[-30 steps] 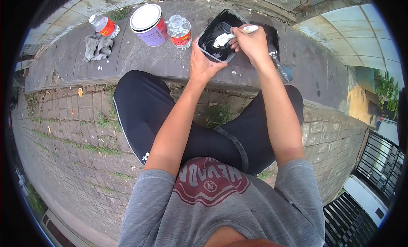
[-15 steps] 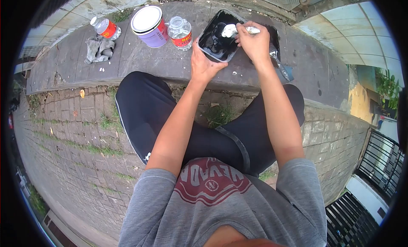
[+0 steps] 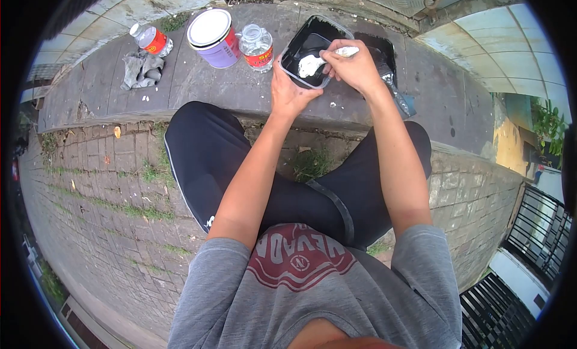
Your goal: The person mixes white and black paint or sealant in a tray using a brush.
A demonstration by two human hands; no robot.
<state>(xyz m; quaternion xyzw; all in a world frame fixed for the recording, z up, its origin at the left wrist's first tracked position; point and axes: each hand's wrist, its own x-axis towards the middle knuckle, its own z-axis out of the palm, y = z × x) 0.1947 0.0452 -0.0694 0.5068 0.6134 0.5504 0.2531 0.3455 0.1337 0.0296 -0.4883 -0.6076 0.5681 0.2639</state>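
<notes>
My left hand (image 3: 290, 90) is wrapped around the near left corner of a rectangular plastic tub (image 3: 325, 25), black and glossy inside. Between the thumb and fingers of my right hand (image 3: 353, 66) is a white-smeared spoon (image 3: 347, 51). Its broad head, thick with white, is over the near left part of the tub. A second black tray (image 3: 384, 47) sits right beside the tub, partly hidden by my right hand. A flat tool with a dark blue end (image 3: 404, 102) leans at that tray's near edge.
Left of the tub on the grey ledge (image 3: 198, 87) stand an open clear bottle (image 3: 257, 47) and a lilac paint can (image 3: 216, 45) with a white lid. Farther left are another red-labelled bottle (image 3: 153, 40) and a crumpled grey cloth (image 3: 142, 69). Tiled walls rise behind.
My right hand has moved the spoon left and toward me, from the tub's middle to its near left part. My left hand keeps its hold on the tub.
</notes>
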